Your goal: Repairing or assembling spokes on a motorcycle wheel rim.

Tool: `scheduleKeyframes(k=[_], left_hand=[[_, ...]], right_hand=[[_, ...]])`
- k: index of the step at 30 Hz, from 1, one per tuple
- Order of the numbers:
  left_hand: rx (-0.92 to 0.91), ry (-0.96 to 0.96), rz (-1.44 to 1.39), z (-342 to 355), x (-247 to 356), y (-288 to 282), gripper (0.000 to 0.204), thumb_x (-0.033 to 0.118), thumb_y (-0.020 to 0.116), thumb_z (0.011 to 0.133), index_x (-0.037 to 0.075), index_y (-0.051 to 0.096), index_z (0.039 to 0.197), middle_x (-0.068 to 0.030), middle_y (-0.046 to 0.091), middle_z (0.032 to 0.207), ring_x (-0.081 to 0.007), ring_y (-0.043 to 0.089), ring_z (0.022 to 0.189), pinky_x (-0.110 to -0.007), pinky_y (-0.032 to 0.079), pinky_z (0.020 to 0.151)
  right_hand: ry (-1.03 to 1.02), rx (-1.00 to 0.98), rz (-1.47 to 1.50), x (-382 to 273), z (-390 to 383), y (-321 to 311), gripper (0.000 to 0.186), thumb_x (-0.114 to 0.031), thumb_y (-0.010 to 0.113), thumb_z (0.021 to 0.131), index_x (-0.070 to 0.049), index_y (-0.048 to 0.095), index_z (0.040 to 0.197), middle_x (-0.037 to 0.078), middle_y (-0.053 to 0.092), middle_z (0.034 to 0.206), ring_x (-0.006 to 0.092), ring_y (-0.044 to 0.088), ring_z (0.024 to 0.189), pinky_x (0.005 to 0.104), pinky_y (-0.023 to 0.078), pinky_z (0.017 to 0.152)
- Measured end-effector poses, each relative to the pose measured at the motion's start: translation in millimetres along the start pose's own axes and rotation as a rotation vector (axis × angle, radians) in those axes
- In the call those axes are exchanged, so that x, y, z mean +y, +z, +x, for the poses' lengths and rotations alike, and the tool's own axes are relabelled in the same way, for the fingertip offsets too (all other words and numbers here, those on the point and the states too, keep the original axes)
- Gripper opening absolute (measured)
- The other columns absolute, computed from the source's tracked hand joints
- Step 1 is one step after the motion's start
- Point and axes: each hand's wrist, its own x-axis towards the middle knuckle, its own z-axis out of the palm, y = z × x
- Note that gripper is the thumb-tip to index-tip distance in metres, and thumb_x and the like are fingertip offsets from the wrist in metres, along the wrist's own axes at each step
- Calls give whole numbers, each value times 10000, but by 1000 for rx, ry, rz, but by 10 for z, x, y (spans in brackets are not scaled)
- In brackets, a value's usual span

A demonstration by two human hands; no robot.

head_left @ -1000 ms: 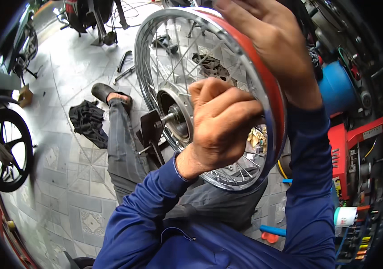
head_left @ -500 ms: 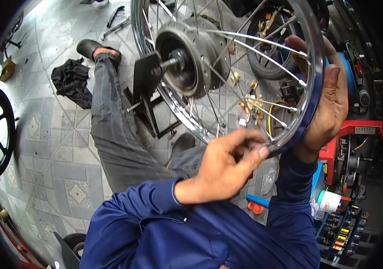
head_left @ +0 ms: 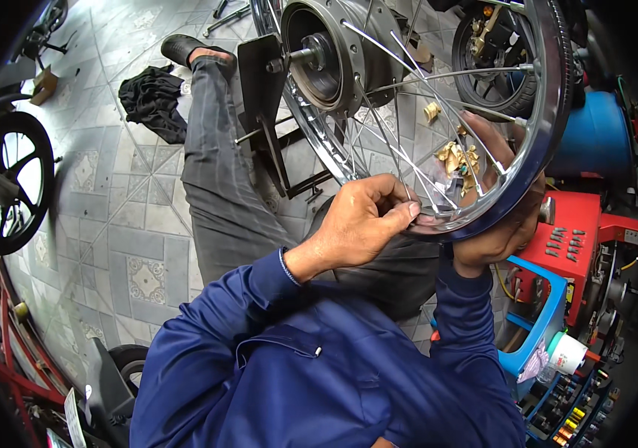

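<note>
A spoked wheel with a chrome rim [head_left: 514, 190] and a grey drum hub [head_left: 364, 52] is mounted by its axle on a black metal stand [head_left: 263, 112]. My left hand [head_left: 360, 220] is closed at the rim's near edge, thumb and fingers pinching the end of a spoke [head_left: 403, 155]. From the outer side, my right hand [head_left: 500, 235] grips the rim at the near right. Its fingers show through the spokes, and the rim covers part of the hand.
On the tiled floor [head_left: 147, 239] lie a black cloth [head_left: 153, 101] and crumpled golden wrapping [head_left: 457, 160]. A black alloy wheel [head_left: 11, 183] stands at the left. To the right are a red box [head_left: 562, 246], a blue plastic stool [head_left: 539, 313] and a blue drum [head_left: 595, 138].
The view has shifted, showing more of the right side. My left thumb and fingers have closed on a spoke at the rim. My right hand has moved lower, further behind the rim.
</note>
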Motion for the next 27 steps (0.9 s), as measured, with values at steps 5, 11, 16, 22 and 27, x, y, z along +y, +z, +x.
scheduleKeyframes(k=[5, 11, 16, 22, 27], left_hand=[[167, 130, 364, 47, -4, 57, 229, 149, 717, 969, -58, 660, 889, -83, 712, 727, -87, 675, 676, -253, 542, 587], [316, 320, 575, 137, -24, 112, 233, 112, 722, 912, -53, 666, 758, -115, 711, 639, -109, 663, 549, -263, 512, 505], [351, 212, 550, 143, -31, 130, 237, 125, 724, 913, -53, 688, 759, -103, 699, 607, -101, 657, 539, -273, 511, 498], [-32, 28, 128, 1, 152, -96, 198, 158, 657, 1012, -38, 682, 1001, -57, 728, 882, -107, 679, 824, -272, 556, 728], [171, 141, 543, 46, 110, 45, 210, 122, 657, 965, -68, 681, 879, -97, 711, 708, -119, 669, 658, -292, 538, 608]], right_hand=[[-173, 6, -62, 128, 17, 17, 648, -354, 122, 1075, 143, 468, 1303, 376, 634, 1245, 449, 649, 1168, 498, 405, 1135], [83, 118, -318, -68, -114, 42, 676, -369, 122, 1073, 161, 516, 1216, 360, 654, 1216, 443, 657, 1153, 500, 412, 1127], [121, 120, -296, -74, -192, 31, 678, -378, 154, 1080, 153, 550, 1224, 331, 672, 1204, 421, 668, 1138, 494, 457, 1079], [130, 120, -289, -56, -254, 44, 680, -389, 193, 1088, 143, 591, 1233, 297, 693, 1189, 394, 682, 1119, 488, 510, 1021], [87, 136, -268, -24, -210, 40, 614, -396, 229, 1102, 89, 566, 1270, 291, 701, 1165, 385, 684, 1107, 478, 516, 1002]])
